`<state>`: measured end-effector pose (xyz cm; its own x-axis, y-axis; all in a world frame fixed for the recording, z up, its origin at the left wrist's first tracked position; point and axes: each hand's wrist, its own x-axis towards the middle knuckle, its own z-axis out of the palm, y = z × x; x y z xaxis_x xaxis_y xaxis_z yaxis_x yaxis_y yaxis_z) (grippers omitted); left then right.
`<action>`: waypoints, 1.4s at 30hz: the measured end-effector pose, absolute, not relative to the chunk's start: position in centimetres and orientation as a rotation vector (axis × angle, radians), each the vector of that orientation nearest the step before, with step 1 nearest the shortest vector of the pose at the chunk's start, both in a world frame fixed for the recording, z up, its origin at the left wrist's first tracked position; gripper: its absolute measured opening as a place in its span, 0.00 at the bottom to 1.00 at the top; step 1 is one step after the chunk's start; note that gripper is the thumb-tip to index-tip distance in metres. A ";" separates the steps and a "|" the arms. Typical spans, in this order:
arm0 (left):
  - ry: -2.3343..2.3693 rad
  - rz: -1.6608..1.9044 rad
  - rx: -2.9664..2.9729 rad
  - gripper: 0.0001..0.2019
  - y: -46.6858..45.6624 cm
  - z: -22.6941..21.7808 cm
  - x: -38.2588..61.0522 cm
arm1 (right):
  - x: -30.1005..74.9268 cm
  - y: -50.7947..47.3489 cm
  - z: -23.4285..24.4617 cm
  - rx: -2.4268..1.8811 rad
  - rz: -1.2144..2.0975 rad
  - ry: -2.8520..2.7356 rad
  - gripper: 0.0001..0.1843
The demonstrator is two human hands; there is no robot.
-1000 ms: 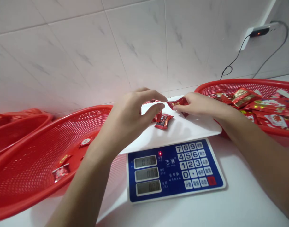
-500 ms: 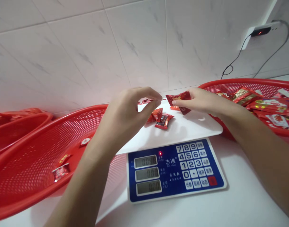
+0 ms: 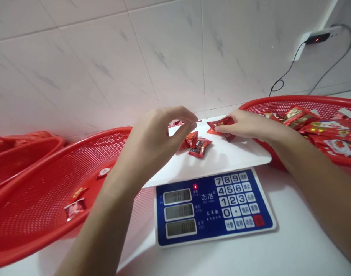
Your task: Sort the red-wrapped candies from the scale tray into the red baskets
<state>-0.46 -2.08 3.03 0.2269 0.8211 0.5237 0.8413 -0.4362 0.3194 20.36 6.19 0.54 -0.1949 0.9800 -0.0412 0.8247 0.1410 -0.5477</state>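
Red baskets (image 3: 46, 195) flank a scale (image 3: 205, 234). Over its white tray (image 3: 233, 157), the left hand (image 3: 155, 132) curves, thumb and fingers narrowly apart; the right hand (image 3: 245, 123) pinches a red packet (image 3: 217, 123) near wrapped sweets (image 3: 200, 148) lying on the tray.

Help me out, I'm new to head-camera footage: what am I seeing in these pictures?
One camera, worn on a person's head, looks forward and down, so the two bare hands are the wearer's own. The right hand holds a red packet at the white tray of a scale. The left hand curves above the tray's left side; whether it holds anything is unclear. Small packets lie on the tray. The left basket holds a few packets, the right basket many more.
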 end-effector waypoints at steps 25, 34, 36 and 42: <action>-1.727 -0.955 -2.581 0.07 -0.4 2.2 -0.7 | 20.3 4.3 2.1 -1.045 0.940 -2.268 0.19; -1.756 -1.184 -2.870 0.07 0.0 1.8 -1.2 | 19.6 4.5 1.6 -0.941 1.044 -2.194 0.12; -1.794 -1.252 -3.002 0.09 0.5 1.6 -1.6 | 19.4 4.5 1.6 -0.951 1.053 -2.121 0.13; -1.900 -1.311 -3.161 0.12 0.7 1.7 -2.5 | 19.4 3.6 2.2 -0.918 1.136 -2.299 0.16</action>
